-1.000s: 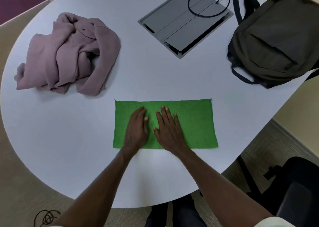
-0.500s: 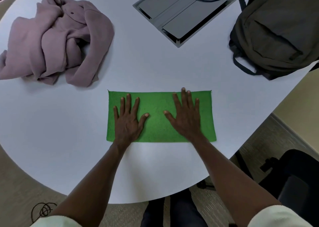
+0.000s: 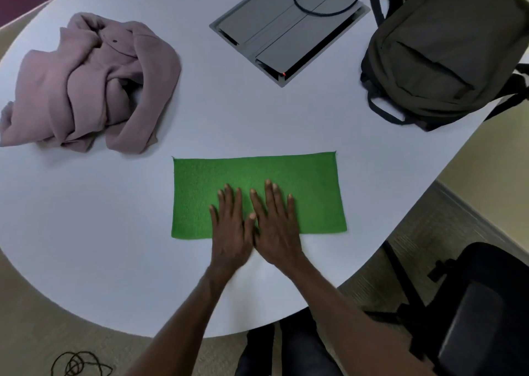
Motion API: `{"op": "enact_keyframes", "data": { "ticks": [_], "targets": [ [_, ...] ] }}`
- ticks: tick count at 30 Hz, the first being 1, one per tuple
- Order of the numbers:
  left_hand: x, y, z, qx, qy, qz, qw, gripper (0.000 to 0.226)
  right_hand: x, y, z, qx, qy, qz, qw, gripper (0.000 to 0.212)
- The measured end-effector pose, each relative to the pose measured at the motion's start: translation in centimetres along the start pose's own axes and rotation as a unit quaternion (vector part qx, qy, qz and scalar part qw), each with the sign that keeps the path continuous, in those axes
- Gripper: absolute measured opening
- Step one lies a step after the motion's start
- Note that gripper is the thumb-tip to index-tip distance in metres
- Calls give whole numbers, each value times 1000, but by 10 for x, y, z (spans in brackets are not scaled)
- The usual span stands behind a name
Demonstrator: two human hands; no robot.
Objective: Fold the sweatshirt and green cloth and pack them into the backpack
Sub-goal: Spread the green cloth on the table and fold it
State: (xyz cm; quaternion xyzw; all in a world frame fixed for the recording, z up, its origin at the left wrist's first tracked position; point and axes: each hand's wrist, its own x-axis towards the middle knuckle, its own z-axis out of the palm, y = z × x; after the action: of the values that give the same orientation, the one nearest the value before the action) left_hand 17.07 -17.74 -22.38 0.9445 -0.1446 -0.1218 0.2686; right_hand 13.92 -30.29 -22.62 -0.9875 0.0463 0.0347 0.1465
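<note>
A white rounded counter (image 3: 114, 232) carries everything. The dark olive backpack (image 3: 446, 46) lies at its far right edge, straps hanging past the rim. The mauve sweatshirt (image 3: 86, 83) sits in a crumpled heap toward the far left edge. A grey hatch panel (image 3: 286, 26) is set into the counter at the far middle, with a black cable (image 3: 326, 9) looped over it. The green cloth (image 3: 257, 175) lies flat as a long rectangle near the near edge, well apart from the sweatshirt and the backpack. The left hand (image 3: 230, 232) and the right hand (image 3: 276, 232) rest side by side, touching, on the middle of the cloth's near half, fingers straight, slightly spread and flat, gripping nothing.
</note>
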Motion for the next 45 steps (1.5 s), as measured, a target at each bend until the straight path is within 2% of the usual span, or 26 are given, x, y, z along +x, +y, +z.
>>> {"op": "enact_keyframes", "data": {
  "ticks": [3, 6, 9, 12, 15, 18, 20, 23, 26, 31, 33, 35, 38, 40, 42, 45],
  "targets": [
    [-12, -14, 12, 103, -24, 28, 994, 67, -12, 32, 5, -47, -29, -13, 998, 69],
    [-12, -22, 7, 153, -40, 34, 987, 71, -15, 70, -5, -59, -12, 36, 998, 74],
    [-11, -23, 1, 174, -48, -7, 984, 79, -23, 108, -19, -66, -5, 120, 991, 69],
    [-15, -23, -3, 173, -54, -56, 982, 88, -34, 127, -29, -66, -5, 156, 986, 67],
    [-20, -21, -7, 173, -57, -100, 978, 99, -39, 120, -37, -51, 11, 207, 977, 71],
    [-22, -16, -11, 167, -53, -129, 976, 109, -41, 97, -49, -39, 29, 285, 957, 63],
    [-22, -14, -13, 163, -53, -131, 976, 112, -41, 87, -56, -6, -1, 343, 939, 56],
    [-21, -14, -14, 157, -56, -131, 977, 114, -32, 90, -62, 145, -26, 417, 897, 46],
    [-23, -13, -13, 144, -69, -130, 978, 114, -26, 102, -69, 257, -61, 454, 851, 34],
    [-30, -7, -11, 142, -90, -128, 977, 113, -22, 108, -92, 422, -5, 508, 751, 21],
    [-33, 0, -10, 134, -99, -123, 978, 111, -22, 109, -103, 450, 33, 501, 739, 19],
    [-36, 13, -9, 125, -102, -114, 980, 105, -20, 103, -112, 465, 88, 471, 744, 14],
    [-36, 27, -12, 87, -47, -110, 989, 87, -7, 75, -125, 472, 148, 424, 759, 17],
    [-32, 24, -17, 17, 34, -93, 995, 66, 6, 47, -132, 479, 169, 378, 774, 23],
    [-26, 15, -28, -84, 82, -96, 988, 45, 17, 13, -138, 469, 179, 319, 804, 19],
    [-18, -13, -49, -195, 103, -186, 958, 26, 26, -42, -136, 459, 168, 224, 843, 13]
  ]
}}
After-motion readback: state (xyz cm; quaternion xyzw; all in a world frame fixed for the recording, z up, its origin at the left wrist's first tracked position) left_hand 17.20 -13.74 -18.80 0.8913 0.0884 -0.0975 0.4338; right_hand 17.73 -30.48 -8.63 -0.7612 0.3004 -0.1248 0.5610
